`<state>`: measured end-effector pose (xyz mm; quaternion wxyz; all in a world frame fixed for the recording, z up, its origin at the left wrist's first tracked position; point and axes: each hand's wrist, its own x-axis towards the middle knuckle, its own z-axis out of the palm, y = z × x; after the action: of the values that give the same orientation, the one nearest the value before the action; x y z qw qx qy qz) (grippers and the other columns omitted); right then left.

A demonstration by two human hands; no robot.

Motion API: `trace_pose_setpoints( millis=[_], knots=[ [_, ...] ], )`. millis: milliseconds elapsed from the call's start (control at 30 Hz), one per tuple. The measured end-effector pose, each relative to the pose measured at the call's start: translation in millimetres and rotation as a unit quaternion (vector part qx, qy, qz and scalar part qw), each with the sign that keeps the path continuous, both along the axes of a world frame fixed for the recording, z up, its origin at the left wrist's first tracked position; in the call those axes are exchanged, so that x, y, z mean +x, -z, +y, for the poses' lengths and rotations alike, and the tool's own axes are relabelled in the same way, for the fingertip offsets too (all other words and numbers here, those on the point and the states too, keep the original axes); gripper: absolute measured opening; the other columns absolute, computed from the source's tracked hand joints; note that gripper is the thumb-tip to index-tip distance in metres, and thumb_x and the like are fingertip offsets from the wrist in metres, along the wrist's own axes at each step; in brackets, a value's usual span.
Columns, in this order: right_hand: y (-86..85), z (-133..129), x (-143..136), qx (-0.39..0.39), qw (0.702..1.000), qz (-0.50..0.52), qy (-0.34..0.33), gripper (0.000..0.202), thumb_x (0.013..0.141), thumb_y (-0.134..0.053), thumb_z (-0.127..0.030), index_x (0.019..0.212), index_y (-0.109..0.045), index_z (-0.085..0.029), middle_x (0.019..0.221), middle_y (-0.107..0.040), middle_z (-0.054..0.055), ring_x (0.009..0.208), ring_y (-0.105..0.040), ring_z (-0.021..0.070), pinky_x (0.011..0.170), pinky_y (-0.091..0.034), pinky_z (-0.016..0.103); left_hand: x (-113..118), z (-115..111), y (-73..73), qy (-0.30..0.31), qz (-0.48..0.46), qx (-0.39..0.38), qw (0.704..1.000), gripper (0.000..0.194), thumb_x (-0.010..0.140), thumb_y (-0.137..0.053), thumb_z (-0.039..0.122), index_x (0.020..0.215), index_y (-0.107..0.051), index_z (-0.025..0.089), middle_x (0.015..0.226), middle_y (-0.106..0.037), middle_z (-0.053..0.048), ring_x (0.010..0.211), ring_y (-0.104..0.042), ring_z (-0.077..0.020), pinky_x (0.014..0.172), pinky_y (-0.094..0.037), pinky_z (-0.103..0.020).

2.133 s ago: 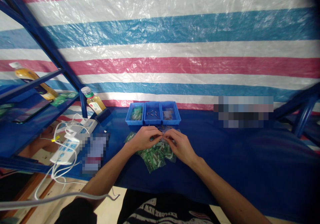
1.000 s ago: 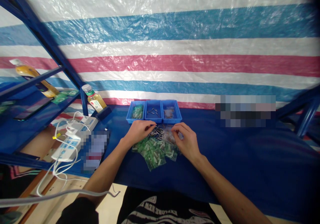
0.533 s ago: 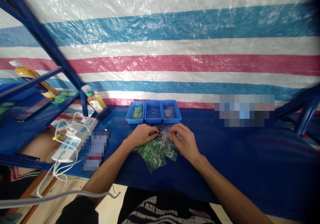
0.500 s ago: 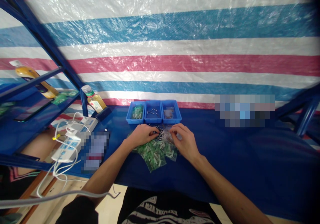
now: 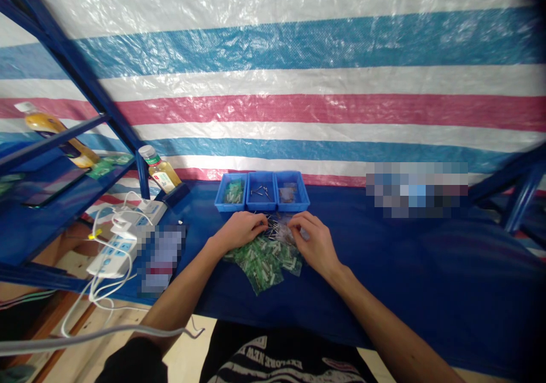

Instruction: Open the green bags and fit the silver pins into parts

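Note:
My left hand (image 5: pixel 242 229) is closed in a pinch at the left side of a heap of dark metal screws (image 5: pixel 271 227); what its fingertips hold is too small to make out. My right hand (image 5: pixel 314 241) pinches at the edge of small clear plastic bags (image 5: pixel 283 233) lying to the right of the screws. Just in front of both hands, green-tinted plastic packets (image 5: pixel 262 263) with pale, stick-like pieces inside are spread in a pile. Behind the hands stand three blue bins in a row: a left bin (image 5: pixel 230 207) with green packets, a middle bin (image 5: pixel 261 206) with several screws, and a right bin (image 5: pixel 293 207) with clear bags.
To the left are a white power strip (image 5: pixel 111 253) with tangled cables, a blurred-out flat item (image 5: pixel 164 258) and a drink bottle (image 5: pixel 164 173). A blue metal frame (image 5: pixel 123 127) rises there. Another blurred patch (image 5: pixel 416 192) is at the back right. Striped sheeting (image 5: pixel 298 110) hangs behind the table.
My left hand has shifted very slightly left, away from the screws. My right hand is almost in the same place. At far left, another person's limb has moved.

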<state>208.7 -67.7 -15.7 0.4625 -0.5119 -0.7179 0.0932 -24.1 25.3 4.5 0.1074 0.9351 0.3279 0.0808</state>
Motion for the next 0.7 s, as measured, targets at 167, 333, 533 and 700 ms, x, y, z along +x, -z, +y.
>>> trace_pose_setpoints(
  millis=[167,333,533,700],
  knots=[
    [-1.7,0,-2,-0.025,0.999,-0.019,-0.014,0.015,0.093,-0.058,-0.010,0.089,-0.064,-0.023,0.088,-0.068,0.001,0.078,-0.063,0.0187,0.079,-0.047,0.032,-6,3,-7.0,-0.027,-0.050,0.010,0.998,0.018,0.104,-0.050,0.034,0.108,-0.064,0.022,0.088,-0.073,0.000,0.081,-0.069,-0.0175,0.074,-0.044,-0.024],
    [0.1,0,-5,-0.053,0.997,-0.040,-0.031,0.009,0.098,-0.060,-0.019,0.104,-0.065,-0.024,0.091,-0.069,0.002,0.078,-0.064,0.0195,0.077,-0.048,0.033,-2,-1,-7.0,0.007,-0.100,-0.012,0.995,0.021,0.106,-0.046,0.034,0.108,-0.062,0.020,0.094,-0.073,-0.002,0.085,-0.069,-0.0171,0.079,-0.047,-0.024],
    [5.8,2,-5,-0.054,0.995,-0.067,-0.057,0.009,0.099,-0.060,-0.021,0.098,-0.068,-0.024,0.090,-0.070,0.003,0.082,-0.066,0.0211,0.081,-0.049,0.035,11,-12,-4.2,0.048,-0.107,-0.048,0.992,0.017,0.106,-0.046,0.027,0.103,-0.061,0.019,0.093,-0.071,-0.002,0.084,-0.068,-0.0152,0.079,-0.047,-0.023],
    [4.5,0,-5,-0.052,0.994,-0.072,-0.065,0.011,0.101,-0.059,-0.021,0.099,-0.069,-0.023,0.095,-0.072,0.004,0.087,-0.066,0.0222,0.083,-0.049,0.036,15,-15,-4.3,0.056,-0.112,-0.057,0.991,0.016,0.105,-0.048,0.027,0.105,-0.061,0.018,0.097,-0.071,-0.003,0.087,-0.068,-0.0162,0.082,-0.048,-0.024]
  ],
)
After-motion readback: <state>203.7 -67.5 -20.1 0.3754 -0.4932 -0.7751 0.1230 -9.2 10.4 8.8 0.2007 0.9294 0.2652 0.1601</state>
